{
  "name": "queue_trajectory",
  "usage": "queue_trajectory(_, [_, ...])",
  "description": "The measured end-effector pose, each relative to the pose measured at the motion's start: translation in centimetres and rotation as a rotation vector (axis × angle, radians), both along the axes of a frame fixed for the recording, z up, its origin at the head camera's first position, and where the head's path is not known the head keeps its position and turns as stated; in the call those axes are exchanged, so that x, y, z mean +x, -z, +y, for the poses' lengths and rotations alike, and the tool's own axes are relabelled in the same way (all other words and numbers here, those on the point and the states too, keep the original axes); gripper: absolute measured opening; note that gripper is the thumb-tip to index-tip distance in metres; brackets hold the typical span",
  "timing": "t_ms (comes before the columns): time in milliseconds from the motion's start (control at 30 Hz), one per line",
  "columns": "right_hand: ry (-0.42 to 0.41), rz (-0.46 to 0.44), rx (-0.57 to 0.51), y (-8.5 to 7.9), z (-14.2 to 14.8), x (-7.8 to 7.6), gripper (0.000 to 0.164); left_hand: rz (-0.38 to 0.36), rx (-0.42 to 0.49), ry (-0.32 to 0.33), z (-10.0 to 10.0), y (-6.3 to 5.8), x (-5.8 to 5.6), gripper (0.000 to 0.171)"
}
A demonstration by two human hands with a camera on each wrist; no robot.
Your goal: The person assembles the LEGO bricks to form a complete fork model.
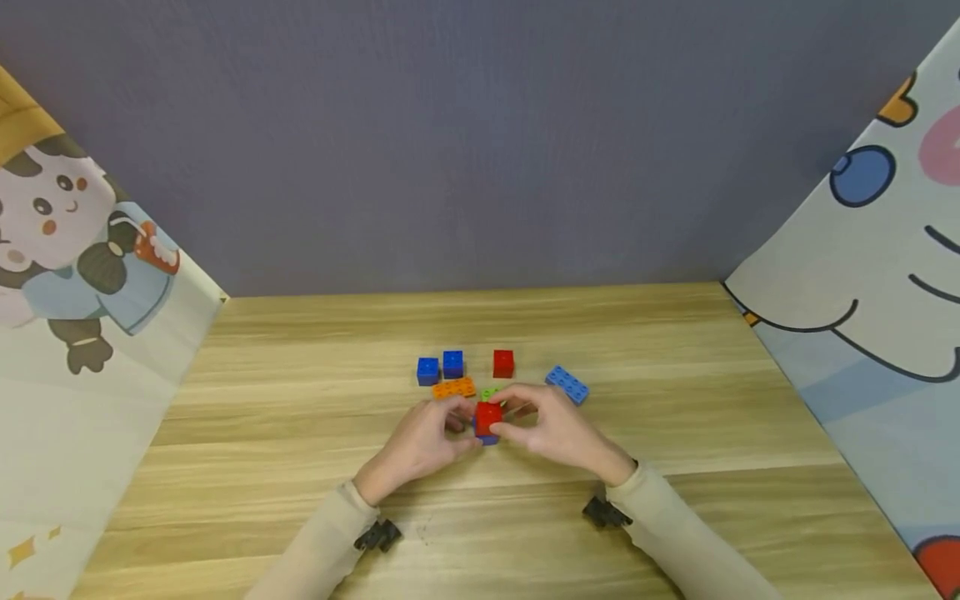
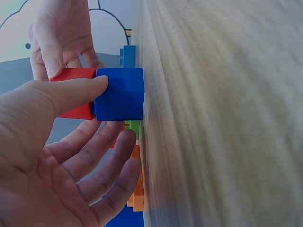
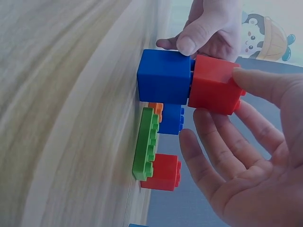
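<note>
At the middle of the table, a red building block [image 1: 489, 416] sits on top of a blue building block [image 3: 163, 76]. The right wrist view shows a narrow gap between the two, with bits of the blue studs in it. My left hand [image 1: 426, 440] pinches the blue block near its upper edge, its thumb reaching over the seam onto the red one. From the other side my right hand [image 1: 561, 427] holds the red block between thumb and fingers. The blue block's underside appears to rest on the table.
Behind the hands lie an orange brick [image 1: 454, 388], a green brick [image 3: 146, 144], two blue blocks [image 1: 453, 363] and another red block [image 1: 503, 363]. A flat blue brick [image 1: 567, 384] lies beyond the right hand. A grey wall [image 1: 480, 167] borders the wooden table [image 1: 300, 333] at the back.
</note>
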State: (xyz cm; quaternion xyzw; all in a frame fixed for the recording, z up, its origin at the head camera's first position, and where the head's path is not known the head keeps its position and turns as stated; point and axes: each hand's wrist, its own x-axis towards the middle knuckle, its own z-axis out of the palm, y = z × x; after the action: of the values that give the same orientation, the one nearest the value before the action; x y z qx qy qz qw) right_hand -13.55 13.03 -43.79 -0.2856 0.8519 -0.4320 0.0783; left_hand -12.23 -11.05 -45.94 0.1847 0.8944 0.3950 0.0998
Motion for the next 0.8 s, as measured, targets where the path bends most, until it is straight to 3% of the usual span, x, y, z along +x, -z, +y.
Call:
queue_trajectory(533, [-0.076, 0.139, 0.042, -0.08, 0.04, -0.23, 0.028, 0.005, -0.003, 0.012, -0.05, -0.28, -0.17, 0.036])
queue_trajectory(800, [-0.084, 0.164, 0.055, 0.01, 0.06, -0.39, 0.026, 0.018, -0.005, 0.018, 0.00, -0.49, -0.19, 0.036])
